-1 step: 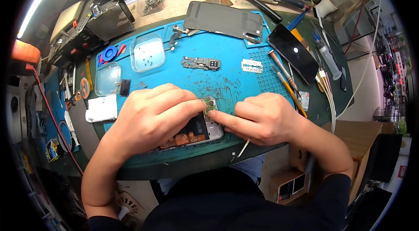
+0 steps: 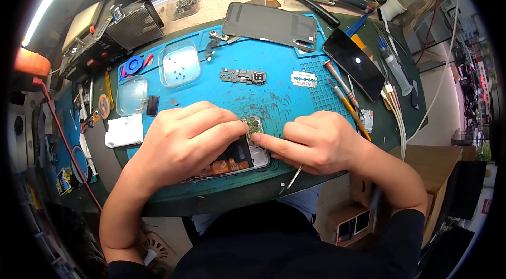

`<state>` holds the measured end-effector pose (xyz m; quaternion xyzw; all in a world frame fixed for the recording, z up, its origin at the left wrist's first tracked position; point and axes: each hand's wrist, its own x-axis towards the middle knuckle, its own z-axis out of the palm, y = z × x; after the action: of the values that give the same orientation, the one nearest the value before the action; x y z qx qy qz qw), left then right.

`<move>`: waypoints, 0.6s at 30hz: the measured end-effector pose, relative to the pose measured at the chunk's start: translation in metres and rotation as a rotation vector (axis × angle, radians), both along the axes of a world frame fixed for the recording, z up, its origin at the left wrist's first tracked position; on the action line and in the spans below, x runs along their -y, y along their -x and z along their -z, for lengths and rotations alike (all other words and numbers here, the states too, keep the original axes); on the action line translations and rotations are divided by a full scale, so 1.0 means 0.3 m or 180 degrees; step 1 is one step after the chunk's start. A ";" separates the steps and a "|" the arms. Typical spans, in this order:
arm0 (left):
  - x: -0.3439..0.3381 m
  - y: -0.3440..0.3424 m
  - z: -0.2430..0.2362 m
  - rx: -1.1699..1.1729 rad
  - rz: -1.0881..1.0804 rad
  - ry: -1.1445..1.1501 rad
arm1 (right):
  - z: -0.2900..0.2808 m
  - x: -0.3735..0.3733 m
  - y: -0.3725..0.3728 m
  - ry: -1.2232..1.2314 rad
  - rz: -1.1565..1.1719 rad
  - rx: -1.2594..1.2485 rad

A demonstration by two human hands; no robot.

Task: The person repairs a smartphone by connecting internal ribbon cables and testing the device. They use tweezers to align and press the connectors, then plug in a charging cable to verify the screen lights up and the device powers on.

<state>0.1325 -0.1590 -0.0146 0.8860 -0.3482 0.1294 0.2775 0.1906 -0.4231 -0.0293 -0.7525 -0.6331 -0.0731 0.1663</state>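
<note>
An opened phone (image 2: 258, 158) lies on the blue mat in front of me, showing a green circuit board (image 2: 254, 124), a dark battery and an orange flex cable (image 2: 230, 166). My left hand (image 2: 190, 136) is closed over its left part, fingers bunched with their tips at the board; what they pinch is hidden. From the right, my right hand (image 2: 321, 144) presses its extended index fingertip against the board. Its other fingers curl around a thin tool (image 2: 294, 178) whose pale end pokes out below. Beyond the hands lies a dark camera-and-frame part (image 2: 243, 76).
Small screws sit in a clear tray (image 2: 179, 65), beside another clear tray (image 2: 132, 94) and a white pad (image 2: 124, 131). A phone back panel (image 2: 271, 25), a razor blade (image 2: 304, 79), a black phone (image 2: 354, 63) and screwdrivers (image 2: 345, 102) lie beyond. A metal-cased device (image 2: 132, 26) stands far left.
</note>
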 end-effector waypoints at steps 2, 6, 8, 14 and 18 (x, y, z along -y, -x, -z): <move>-0.004 0.010 -0.006 -0.0016 -0.0005 -0.0001 | 0.003 -0.001 0.002 -0.0055 0.0047 -0.0034; -0.005 0.031 0.005 0.0048 -0.0206 -0.0003 | 0.005 -0.002 0.007 -0.0150 0.0092 -0.0088; 0.007 0.065 -0.008 -0.0018 -0.0343 -0.0165 | 0.013 -0.002 0.010 -0.0217 0.0132 -0.0073; 0.041 0.147 -0.017 -0.0103 -0.0536 -0.0730 | 0.010 -0.002 0.017 -0.0188 0.0175 -0.0044; 0.046 0.162 -0.012 -0.0200 -0.0565 -0.0940 | 0.017 -0.004 0.016 -0.0323 0.0254 -0.0148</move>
<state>0.0839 -0.1729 -0.0110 0.9480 -0.2749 0.0731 0.1426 0.1856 -0.4218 -0.0345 -0.7692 -0.5940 -0.0941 0.2159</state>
